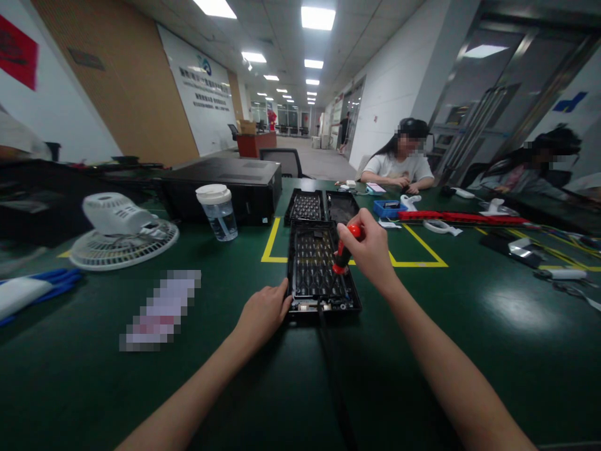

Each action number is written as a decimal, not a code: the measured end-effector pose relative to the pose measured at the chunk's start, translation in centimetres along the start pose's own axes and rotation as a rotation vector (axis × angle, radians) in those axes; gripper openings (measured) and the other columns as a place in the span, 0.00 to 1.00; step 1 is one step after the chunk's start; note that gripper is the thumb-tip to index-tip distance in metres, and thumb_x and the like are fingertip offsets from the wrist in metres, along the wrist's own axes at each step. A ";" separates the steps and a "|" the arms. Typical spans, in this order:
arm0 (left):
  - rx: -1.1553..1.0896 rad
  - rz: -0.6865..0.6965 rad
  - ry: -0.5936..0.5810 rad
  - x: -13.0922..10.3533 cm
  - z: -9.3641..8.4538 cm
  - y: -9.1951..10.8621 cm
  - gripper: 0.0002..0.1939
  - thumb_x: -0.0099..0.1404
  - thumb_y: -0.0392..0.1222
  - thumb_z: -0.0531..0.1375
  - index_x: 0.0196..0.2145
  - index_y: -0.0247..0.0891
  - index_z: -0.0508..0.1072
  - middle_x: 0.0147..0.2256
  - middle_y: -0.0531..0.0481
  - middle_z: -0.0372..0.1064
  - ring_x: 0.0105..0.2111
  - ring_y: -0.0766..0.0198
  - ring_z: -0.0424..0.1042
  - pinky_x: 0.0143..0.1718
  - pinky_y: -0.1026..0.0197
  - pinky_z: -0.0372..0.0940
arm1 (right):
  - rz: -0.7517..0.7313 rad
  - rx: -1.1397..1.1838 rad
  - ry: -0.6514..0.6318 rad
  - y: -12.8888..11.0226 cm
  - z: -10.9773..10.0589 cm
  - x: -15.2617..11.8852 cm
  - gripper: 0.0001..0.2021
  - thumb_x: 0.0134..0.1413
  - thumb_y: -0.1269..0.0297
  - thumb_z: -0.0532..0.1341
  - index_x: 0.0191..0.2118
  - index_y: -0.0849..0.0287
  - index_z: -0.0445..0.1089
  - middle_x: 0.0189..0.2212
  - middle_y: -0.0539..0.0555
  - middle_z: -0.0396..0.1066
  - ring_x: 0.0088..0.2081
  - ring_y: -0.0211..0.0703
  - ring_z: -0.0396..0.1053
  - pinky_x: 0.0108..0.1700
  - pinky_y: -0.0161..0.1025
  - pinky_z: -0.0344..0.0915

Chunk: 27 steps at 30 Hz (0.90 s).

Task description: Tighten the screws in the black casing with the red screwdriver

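The red-and-black plastic screwdriver (342, 250) is clasped firmly in the right hand (370, 247), and it is best kept upright with steady downward pressure. The flat black plastic keyboard shell (322, 269), lying on the dark green table (422, 351), is pressed by the loosely curled fingers of the left hand (263, 313) at its near left corner, while both forearms are stretched forward.

Bright ceiling panels (318, 17) overhead; glare patch on table (511, 310); edges bowed, slightly soft.
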State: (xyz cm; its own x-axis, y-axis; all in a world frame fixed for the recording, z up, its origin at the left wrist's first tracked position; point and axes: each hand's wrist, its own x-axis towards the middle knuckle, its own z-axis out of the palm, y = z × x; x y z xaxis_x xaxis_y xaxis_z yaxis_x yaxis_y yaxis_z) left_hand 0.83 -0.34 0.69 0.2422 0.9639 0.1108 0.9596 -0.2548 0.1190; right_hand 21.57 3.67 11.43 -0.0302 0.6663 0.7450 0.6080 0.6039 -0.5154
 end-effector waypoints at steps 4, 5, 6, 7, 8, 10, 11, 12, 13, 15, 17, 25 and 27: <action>0.008 0.005 0.009 0.0 0.1 -0.1 0.25 0.67 0.48 0.45 0.59 0.36 0.56 0.42 0.41 0.71 0.40 0.59 0.70 0.39 0.60 0.63 | -0.008 -0.027 0.029 -0.2 0.2 -0.1 0.12 0.52 0.64 0.57 0.24 0.57 0.53 0.20 0.46 0.55 0.23 0.34 0.53 0.28 0.35 0.50; 0.010 0.004 0.009 0.0 0.1 -0.1 0.25 0.67 0.48 0.45 0.59 0.35 0.56 0.42 0.41 0.71 0.40 0.59 0.70 0.39 0.60 0.62 | -0.009 -0.033 0.034 -0.3 0.2 -0.1 0.12 0.52 0.64 0.57 0.24 0.57 0.52 0.20 0.46 0.55 0.23 0.34 0.52 0.28 0.35 0.49; 0.011 0.003 0.009 0.0 0.1 -0.1 0.25 0.67 0.48 0.45 0.59 0.35 0.56 0.41 0.41 0.71 0.40 0.59 0.70 0.39 0.59 0.62 | -0.011 -0.041 0.039 -0.3 0.2 -0.2 0.12 0.52 0.64 0.57 0.24 0.57 0.52 0.20 0.46 0.54 0.23 0.34 0.52 0.28 0.35 0.49; 0.011 0.003 0.009 0.0 0.2 -0.1 0.25 0.67 0.48 0.45 0.59 0.35 0.56 0.41 0.41 0.71 0.39 0.59 0.70 0.39 0.60 0.62 | -0.012 -0.051 0.045 -0.4 0.3 -0.2 0.13 0.52 0.63 0.57 0.24 0.57 0.52 0.20 0.46 0.53 0.23 0.35 0.52 0.28 0.35 0.49; 0.011 0.004 0.010 0.0 0.2 -0.1 0.25 0.67 0.48 0.45 0.59 0.35 0.56 0.41 0.41 0.71 0.39 0.59 0.70 0.39 0.60 0.62 | -0.012 -0.064 0.053 -0.4 0.3 -0.2 0.13 0.52 0.64 0.57 0.24 0.57 0.51 0.20 0.46 0.53 0.23 0.35 0.52 0.28 0.35 0.49; 0.008 0.006 0.016 0.0 0.2 -0.1 0.25 0.67 0.48 0.45 0.59 0.35 0.57 0.41 0.41 0.71 0.39 0.59 0.70 0.38 0.60 0.62 | -0.013 -0.092 0.069 -0.6 0.4 -0.3 0.13 0.53 0.64 0.57 0.24 0.57 0.51 0.20 0.46 0.52 0.23 0.35 0.52 0.28 0.36 0.49; 0.005 0.010 0.020 0.0 0.2 -0.1 0.25 0.67 0.48 0.44 0.59 0.35 0.57 0.41 0.41 0.71 0.38 0.59 0.70 0.38 0.60 0.62 | -0.015 -0.105 0.078 -0.6 0.4 -0.4 0.13 0.53 0.64 0.57 0.24 0.57 0.51 0.20 0.46 0.52 0.23 0.35 0.52 0.29 0.36 0.49; 0.003 0.014 0.023 0.0 0.3 -0.2 0.26 0.67 0.48 0.44 0.58 0.35 0.57 0.40 0.41 0.71 0.38 0.59 0.70 0.38 0.60 0.62 | -0.019 -0.115 0.087 -0.7 0.5 -0.4 0.13 0.53 0.64 0.56 0.24 0.57 0.50 0.20 0.46 0.52 0.23 0.36 0.52 0.29 0.36 0.49; 0.003 0.017 0.027 0.0 0.3 -0.2 0.25 0.67 0.48 0.44 0.58 0.35 0.57 0.40 0.41 0.71 0.38 0.59 0.70 0.38 0.60 0.62 | -0.026 -0.123 0.097 -0.8 0.5 -0.5 0.13 0.53 0.64 0.56 0.24 0.56 0.50 0.20 0.46 0.52 0.23 0.36 0.52 0.29 0.36 0.49; 0.007 0.018 0.030 0.0 0.4 -0.2 0.25 0.67 0.48 0.44 0.58 0.35 0.57 0.41 0.41 0.71 0.39 0.59 0.70 0.38 0.60 0.62 | -0.040 -0.134 0.114 -0.9 0.6 -0.6 0.13 0.53 0.65 0.56 0.24 0.56 0.49 0.20 0.46 0.51 0.23 0.36 0.51 0.29 0.37 0.48; 0.009 0.016 0.031 0.0 0.5 -0.3 0.25 0.67 0.48 0.44 0.58 0.35 0.57 0.41 0.41 0.71 0.39 0.58 0.70 0.38 0.60 0.63 | -0.048 -0.148 0.125 -1.1 0.6 -0.6 0.13 0.53 0.65 0.56 0.24 0.56 0.49 0.20 0.46 0.50 0.22 0.36 0.51 0.29 0.37 0.48; 0.021 0.022 0.036 0.1 0.5 -0.3 0.25 0.67 0.48 0.45 0.58 0.34 0.57 0.40 0.41 0.71 0.39 0.58 0.70 0.38 0.59 0.63 | -0.067 -0.197 0.155 -1.1 0.8 -0.7 0.13 0.52 0.65 0.56 0.24 0.57 0.48 0.19 0.44 0.49 0.21 0.34 0.49 0.28 0.35 0.48; 0.020 0.020 0.033 0.1 0.4 -0.3 0.25 0.67 0.48 0.45 0.58 0.35 0.57 0.40 0.41 0.71 0.38 0.59 0.70 0.38 0.59 0.63 | -0.068 -0.202 0.157 -1.0 0.9 -0.7 0.13 0.52 0.65 0.56 0.24 0.57 0.48 0.19 0.44 0.48 0.21 0.33 0.49 0.28 0.35 0.48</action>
State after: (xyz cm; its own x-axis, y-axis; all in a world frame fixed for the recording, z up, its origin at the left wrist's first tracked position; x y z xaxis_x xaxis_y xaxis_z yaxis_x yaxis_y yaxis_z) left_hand 0.65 -0.15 0.24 0.2571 0.9553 0.1458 0.9574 -0.2723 0.0962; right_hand 20.27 2.96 11.05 0.0378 0.5414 0.8399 0.7554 0.5347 -0.3787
